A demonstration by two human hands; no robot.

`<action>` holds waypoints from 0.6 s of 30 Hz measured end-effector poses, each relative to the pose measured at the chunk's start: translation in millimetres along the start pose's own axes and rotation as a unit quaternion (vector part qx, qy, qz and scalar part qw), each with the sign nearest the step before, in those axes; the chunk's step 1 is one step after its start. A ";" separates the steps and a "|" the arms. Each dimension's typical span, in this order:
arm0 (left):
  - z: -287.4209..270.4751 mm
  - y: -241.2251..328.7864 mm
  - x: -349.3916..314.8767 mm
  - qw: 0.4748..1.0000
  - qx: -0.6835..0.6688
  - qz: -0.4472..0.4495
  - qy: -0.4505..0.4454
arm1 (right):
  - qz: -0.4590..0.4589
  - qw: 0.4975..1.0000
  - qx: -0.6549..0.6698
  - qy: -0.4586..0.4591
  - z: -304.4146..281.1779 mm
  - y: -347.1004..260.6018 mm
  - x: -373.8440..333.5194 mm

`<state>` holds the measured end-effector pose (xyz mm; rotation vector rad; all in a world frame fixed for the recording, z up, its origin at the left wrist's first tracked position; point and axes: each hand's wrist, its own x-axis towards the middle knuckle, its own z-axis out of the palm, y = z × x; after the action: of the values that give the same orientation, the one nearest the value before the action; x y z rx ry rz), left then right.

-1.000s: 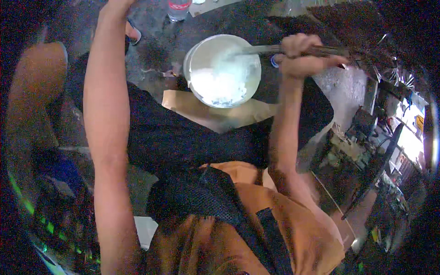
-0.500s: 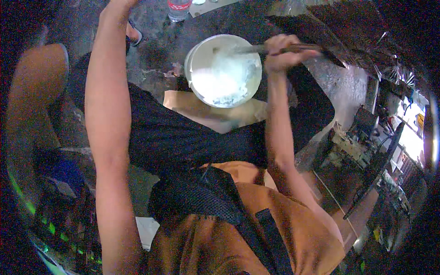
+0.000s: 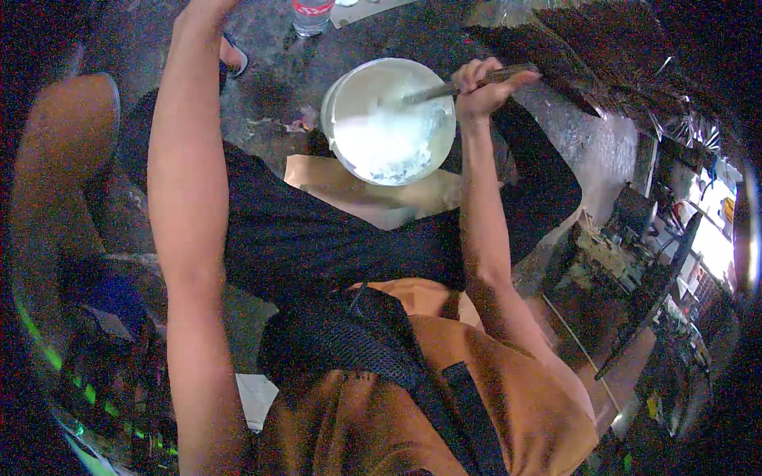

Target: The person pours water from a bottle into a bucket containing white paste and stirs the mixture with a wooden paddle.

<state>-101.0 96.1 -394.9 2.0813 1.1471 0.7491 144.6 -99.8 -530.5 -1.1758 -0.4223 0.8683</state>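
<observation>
My right hand [image 3: 486, 86] is wrapped round the dark handle of a stick-like tool [image 3: 435, 93], which slants left into a white bucket [image 3: 327, 119]. The tool's far end is blurred and lost in the whitish contents [image 3: 389, 147], which glare brightly; I cannot make out what they are. White smears cling to the bucket's inner wall. My left arm reaches straight up the left side. Only the edge of my left hand [image 3: 213, 5] shows at the top of the picture, its fingers cut off from sight.
The bucket stands between my legs, with a tan flat sheet [image 3: 317, 176] close by on the near side. Beyond it on the dark floor is a clear bottle with a red label [image 3: 312, 19]. Clear plastic wrap [image 3: 607, 151] and cluttered gear [image 3: 611, 254] lie to the right.
My right hand has tilted, and the tool with it, its handle end now higher and its other end deeper-angled into the bucket. The left arm and bucket stay almost where they were.
</observation>
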 end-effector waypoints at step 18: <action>-12.2 3.4 -12.7 1.000 0.013 -0.013 0.001 | 0.051 0.996 -0.070 0.011 48.2 -69.4 -23.1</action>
<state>-114.0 86.7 -386.8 2.0832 1.1879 0.7275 122.3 -96.3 -445.9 -1.3438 -0.4125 0.9250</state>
